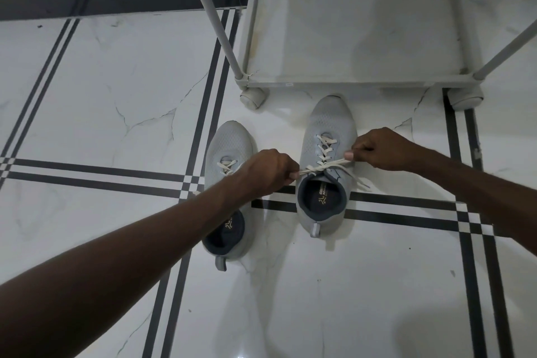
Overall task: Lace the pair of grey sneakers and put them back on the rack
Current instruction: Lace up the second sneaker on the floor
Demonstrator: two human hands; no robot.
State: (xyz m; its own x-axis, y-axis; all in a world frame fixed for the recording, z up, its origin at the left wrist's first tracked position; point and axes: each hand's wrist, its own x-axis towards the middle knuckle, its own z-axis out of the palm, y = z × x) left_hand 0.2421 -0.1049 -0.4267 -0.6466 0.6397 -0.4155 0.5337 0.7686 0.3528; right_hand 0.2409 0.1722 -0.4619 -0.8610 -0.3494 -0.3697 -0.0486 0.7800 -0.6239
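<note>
Two grey sneakers stand side by side on the tiled floor, toes pointing at the rack. The right sneaker (328,125) has a cream lace (325,167) crossed over its tongue and pulled taut to both sides. My left hand (267,171) pinches the left end of that lace. My right hand (380,150) pinches the other end beside the shoe's right edge. The left sneaker (229,139) is partly covered by my left forearm; its own cream lace shows near the toe end. The white metal rack (357,83) stands just beyond the toes.
The rack's lowest shelf (348,38) holds nothing and rests on round feet (252,97). Slanted rack posts (215,17) rise at left and right. White marble floor tiles with black stripes lie all around; a dark skirting band runs along the wall behind.
</note>
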